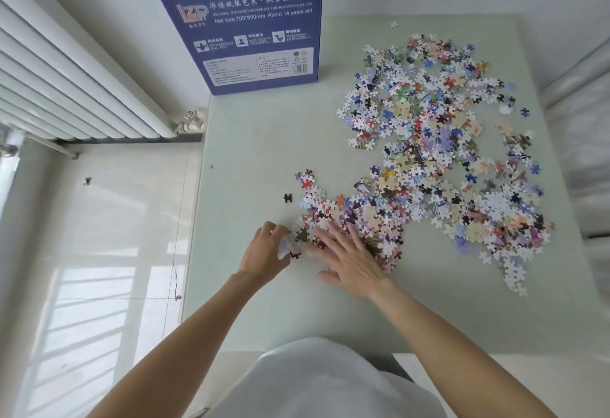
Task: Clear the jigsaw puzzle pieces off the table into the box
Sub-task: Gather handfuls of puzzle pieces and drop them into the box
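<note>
Both hands are at the near-left edge of the puzzle pieces [439,160], which sprawl over the right and centre of the tabletop [251,140]. The box [260,21], blue and printed, stands at the far-left edge of the tabletop, well apart from the hands.

Right hand [353,259]: fingers [330,236] straight and spread, palm down on the near clump, pressing or sweeping. Left hand [264,252]: fingers curled at the clump's left edge; it looks like a pinch on a few pieces, but blur means I cannot tell what it really holds.

Judged step: gathering a handful; most of the pile not yet cleared.

How to do it well:
- Rake with the flat right hand toward the left, and use the left as a backstop so the pieces bunch up rather than scatter.
- Cup both hands under the bunch and lift low.
- Mind the left edge: there already appears to be a piece on the floor [99,252] near that side.
- Don't forget the strays: the lone black piece [288,198] left of the clump, and another piece [393,24] at the far edge.
- Cannot tell if the box is open from here; bring it closer or lay it down first.
</note>
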The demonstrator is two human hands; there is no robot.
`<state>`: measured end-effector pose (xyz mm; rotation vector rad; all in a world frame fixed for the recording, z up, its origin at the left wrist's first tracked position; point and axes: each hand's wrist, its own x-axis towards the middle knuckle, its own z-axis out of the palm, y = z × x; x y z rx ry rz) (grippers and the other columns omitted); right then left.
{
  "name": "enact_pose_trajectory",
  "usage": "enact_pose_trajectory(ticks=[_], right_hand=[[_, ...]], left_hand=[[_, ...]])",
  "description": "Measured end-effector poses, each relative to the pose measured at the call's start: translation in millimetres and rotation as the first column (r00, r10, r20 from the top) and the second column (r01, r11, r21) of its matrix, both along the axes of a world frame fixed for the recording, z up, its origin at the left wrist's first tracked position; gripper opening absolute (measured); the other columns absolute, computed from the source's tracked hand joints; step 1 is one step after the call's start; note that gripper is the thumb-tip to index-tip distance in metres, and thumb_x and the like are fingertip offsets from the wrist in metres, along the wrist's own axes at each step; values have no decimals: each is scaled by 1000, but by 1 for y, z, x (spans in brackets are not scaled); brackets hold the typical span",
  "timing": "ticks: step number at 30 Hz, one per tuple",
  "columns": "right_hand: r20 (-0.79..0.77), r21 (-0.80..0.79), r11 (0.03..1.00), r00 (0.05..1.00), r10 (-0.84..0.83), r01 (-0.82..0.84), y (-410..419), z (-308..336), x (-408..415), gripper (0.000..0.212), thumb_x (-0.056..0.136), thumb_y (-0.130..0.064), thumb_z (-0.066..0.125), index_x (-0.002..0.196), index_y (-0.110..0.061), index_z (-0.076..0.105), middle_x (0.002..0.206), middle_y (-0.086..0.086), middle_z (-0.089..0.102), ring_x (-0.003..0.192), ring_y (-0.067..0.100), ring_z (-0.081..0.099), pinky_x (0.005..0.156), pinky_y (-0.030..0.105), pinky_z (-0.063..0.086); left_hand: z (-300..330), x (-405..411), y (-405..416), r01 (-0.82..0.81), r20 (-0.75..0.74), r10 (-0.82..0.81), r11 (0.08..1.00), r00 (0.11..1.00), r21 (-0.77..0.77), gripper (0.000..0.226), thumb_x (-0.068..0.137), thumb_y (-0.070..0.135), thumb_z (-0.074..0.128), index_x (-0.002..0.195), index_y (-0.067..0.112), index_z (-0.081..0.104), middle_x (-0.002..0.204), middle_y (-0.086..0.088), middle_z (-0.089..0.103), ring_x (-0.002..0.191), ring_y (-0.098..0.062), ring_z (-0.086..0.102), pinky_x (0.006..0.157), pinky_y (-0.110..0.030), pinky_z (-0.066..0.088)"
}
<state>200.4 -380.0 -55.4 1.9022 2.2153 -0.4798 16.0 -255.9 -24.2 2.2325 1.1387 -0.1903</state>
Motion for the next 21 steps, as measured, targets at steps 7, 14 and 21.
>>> enact_pose_trajectory(ticks=[7,14,21], right_hand=[[52,12,969,967,-248,247,9,0,60,53,99,-46,7,148,-27,14,157,-2,14,145,22,7,113,52,10],[-82,115,894,901,-425,432,34,11,128,46,96,-29,44,141,-26,36,157,-5,8,145,23,4,115,53,15],[-167,252,964,985,-41,83,9,13,106,48,92,-41,44,137,-27,41,153,-6,25,141,19,19,107,51,24]], left_hand=[[-14,80,6,36,200,-39,999,979,21,43,83,15,67,123,10,55,118,-11,52,100,-29,56,90,-31,45],[-4,147,17,25,364,8,996,931,-86,32,92,15,55,124,12,57,119,-7,57,98,-20,62,87,-32,52],[-24,85,13,-283,261,216,925,941,253,52,88,39,41,137,23,44,148,-5,35,138,-28,26,113,-41,23]])
